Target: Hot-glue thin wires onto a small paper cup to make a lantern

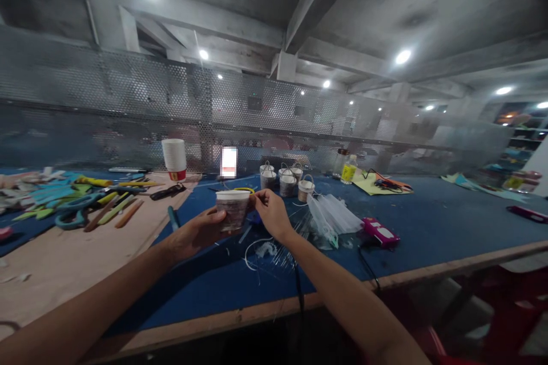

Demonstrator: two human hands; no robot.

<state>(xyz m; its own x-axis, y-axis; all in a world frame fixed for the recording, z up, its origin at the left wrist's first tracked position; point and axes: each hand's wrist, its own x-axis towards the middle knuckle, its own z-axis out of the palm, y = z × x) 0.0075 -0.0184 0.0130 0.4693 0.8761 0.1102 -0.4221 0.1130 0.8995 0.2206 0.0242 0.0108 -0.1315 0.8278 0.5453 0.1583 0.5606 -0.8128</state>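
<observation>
Small cup [232, 209] held just above the tabletop [428, 211]: left hand [201, 234] wrapped round its side, right hand [270, 214] pinching the rim. No handle visible on it. Several handled cups [287, 182] behind look finished; the stack of plain cups [174, 157] suggests more to do.

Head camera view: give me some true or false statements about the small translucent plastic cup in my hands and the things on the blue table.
1. The left hand holds the small translucent plastic cup above the blue table cover. True.
2. The right hand lies flat on the table. False: its fingertips pinch at the cup's rim.
3. The stack of white paper cups lies on its side. False: it stands on end.
4. A cluster of small handled cups stands beyond the held cup. True.
5. The pink plastic device lies left of both hands. False: it lies to their right.
</observation>
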